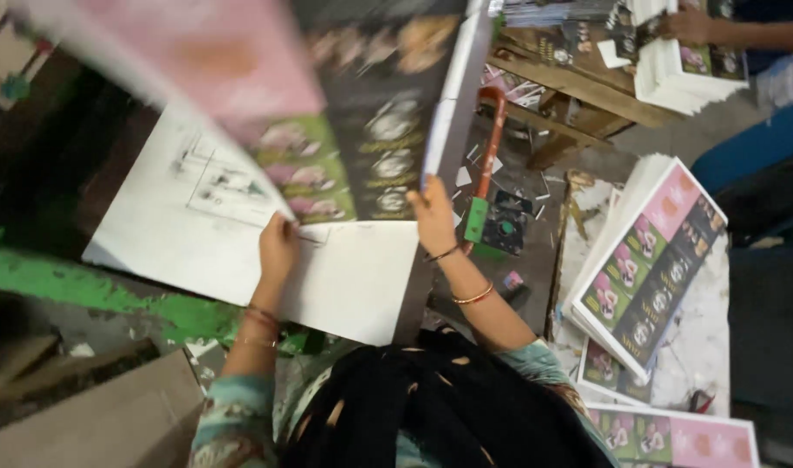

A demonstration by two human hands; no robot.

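I hold up a large printed sheet (327,95) with pink, green and black panels; it is blurred and lifted toward the camera. My left hand (278,247) grips its lower left edge. My right hand (434,217) grips its lower right edge. Both wrists wear bangles. Below the lifted sheet lies a big white board (344,277) with a faint drawing on it.
A tall stack of the same printed sheets (647,260) stands at the right, with more sheets (673,433) lower down. An orange-handled tool (490,147) lies on the littered floor. Another person's hand (686,24) handles a stack on a wooden pallet (578,87). Cardboard (93,425) lies at lower left.
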